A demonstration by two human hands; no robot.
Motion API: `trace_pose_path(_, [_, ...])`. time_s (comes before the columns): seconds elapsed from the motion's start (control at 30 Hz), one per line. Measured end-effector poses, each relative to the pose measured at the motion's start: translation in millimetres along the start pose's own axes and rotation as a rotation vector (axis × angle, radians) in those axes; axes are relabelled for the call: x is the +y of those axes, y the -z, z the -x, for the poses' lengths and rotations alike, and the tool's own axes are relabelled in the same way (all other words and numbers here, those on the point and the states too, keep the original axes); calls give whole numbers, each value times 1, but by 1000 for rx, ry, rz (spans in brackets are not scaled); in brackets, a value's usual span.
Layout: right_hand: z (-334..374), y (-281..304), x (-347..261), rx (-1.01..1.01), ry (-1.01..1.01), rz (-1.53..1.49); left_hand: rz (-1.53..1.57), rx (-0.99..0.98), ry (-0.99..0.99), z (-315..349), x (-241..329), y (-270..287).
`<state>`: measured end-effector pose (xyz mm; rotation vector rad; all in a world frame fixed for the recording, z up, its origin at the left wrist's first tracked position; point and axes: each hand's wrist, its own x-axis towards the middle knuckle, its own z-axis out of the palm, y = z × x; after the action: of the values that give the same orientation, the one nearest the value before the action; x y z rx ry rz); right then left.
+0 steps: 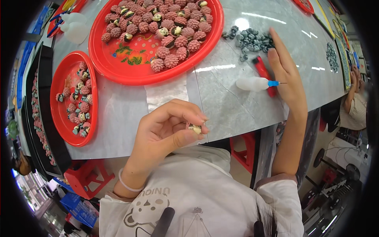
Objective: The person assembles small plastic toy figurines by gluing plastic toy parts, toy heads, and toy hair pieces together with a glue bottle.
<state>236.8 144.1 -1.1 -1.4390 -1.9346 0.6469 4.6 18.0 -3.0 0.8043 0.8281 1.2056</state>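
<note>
My left hand (160, 126) is closed in front of my chest, pinching a small figurine (194, 128) with a cream face and dark and pink parts between thumb and fingers. Stretched forward on the right, my right hand (289, 75) has its fingers extended and apart at the right edge of a pile of small dark grey-green pieces (252, 39). Whether its fingertips touch a piece is hard to make out. Beside that hand lie a white squeeze bottle (252, 83) with a blue needle tip and a red tube (263, 68) with a black end.
A large round red tray (134, 77) holds many pink bumpy figurines. Left of it, a smaller red tray (59, 118) carries similar ones with dark pieces attached. A white bottle (74, 29) stands at the far left. Another dark pile (332, 57) lies far right, near another person's hand (354, 77).
</note>
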Motion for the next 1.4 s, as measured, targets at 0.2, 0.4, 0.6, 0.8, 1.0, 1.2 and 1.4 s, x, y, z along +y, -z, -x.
trace_pose_path(0.2, [26, 25, -26, 59, -105, -71, 6, -21, -29, 2, -1, 2])
trace_pose_path(0.4, [50, -23, -45, 155, 40, 159, -10, -37, -14, 2, -1, 1])
trace_pose_path(0.6, [78, 10, -33, 138, -156, 169, 1, -24, -41, 6, -2, 5])
trace_pose_path(0.8, [40, 39, 22, 312, -147, 241, -48, -73, -76, 2, -3, 3])
trace_pose_path(1.0, [23, 27, 10, 356, 48, 283, 1, -58, -92, 5, -3, 3])
trace_pose_path(1.2, [-5, 13, -2, 240, 156, 395, -16, -69, -78, 4, -3, 2])
trace_pose_path(1.4, [-16, 16, 2, 99, 150, 438, -33, -53, -61, 5, -3, 0])
